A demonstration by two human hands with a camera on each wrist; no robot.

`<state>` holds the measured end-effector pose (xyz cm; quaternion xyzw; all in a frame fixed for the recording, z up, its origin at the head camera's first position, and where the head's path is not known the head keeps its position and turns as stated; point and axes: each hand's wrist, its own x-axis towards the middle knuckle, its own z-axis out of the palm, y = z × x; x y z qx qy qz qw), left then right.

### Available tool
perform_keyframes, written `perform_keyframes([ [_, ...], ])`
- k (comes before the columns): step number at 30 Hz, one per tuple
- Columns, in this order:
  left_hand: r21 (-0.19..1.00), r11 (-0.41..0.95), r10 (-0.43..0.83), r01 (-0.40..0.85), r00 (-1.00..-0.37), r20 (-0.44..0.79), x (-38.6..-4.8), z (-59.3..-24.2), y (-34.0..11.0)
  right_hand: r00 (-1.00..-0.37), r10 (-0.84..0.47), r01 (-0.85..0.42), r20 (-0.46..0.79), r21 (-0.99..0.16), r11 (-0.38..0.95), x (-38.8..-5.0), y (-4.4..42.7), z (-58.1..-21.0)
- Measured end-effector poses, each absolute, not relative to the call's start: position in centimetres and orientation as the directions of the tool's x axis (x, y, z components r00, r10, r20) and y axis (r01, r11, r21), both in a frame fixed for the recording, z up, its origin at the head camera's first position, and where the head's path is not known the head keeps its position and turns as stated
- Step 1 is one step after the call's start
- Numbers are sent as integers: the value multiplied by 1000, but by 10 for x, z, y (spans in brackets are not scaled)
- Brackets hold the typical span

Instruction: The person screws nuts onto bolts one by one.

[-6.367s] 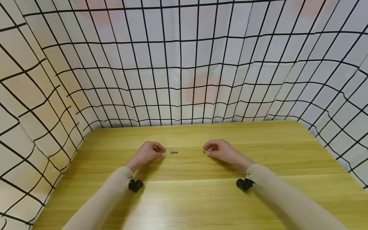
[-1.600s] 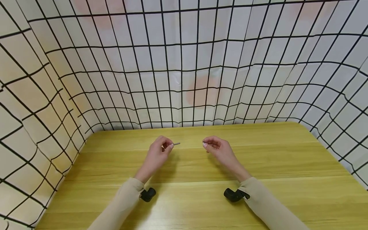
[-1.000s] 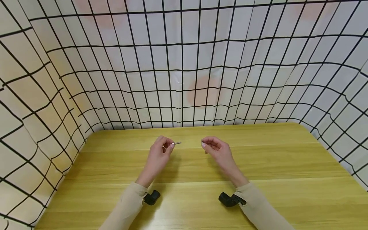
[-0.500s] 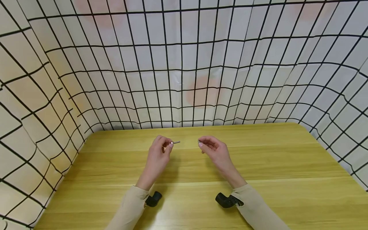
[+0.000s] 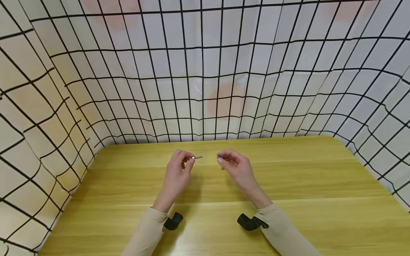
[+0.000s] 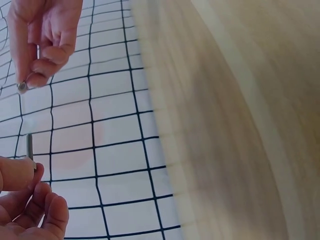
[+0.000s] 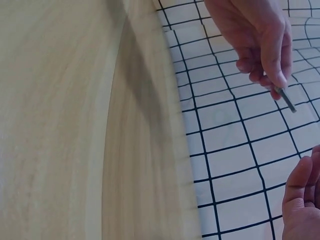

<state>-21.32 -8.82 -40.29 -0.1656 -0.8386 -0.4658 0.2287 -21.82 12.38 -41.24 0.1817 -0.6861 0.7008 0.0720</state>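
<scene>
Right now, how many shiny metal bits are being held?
2: a bolt pinched in the left hand, and a nut pinched in the right hand. More could be hidden.

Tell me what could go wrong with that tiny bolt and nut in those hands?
The bolt, pinched at one end by the left hand, might tilt or slip. The nut is tiny and pinched by the right hand, so it could drop. Both are held above the table, so a dropped piece might roll away.
</scene>
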Motion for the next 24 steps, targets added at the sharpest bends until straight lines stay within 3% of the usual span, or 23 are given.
perform_keyframes([
  [24,693,478,109,540,-819,563,-205,-391,-80,-921,-167,-353,352,-935,-23,-214,114,-404],
])
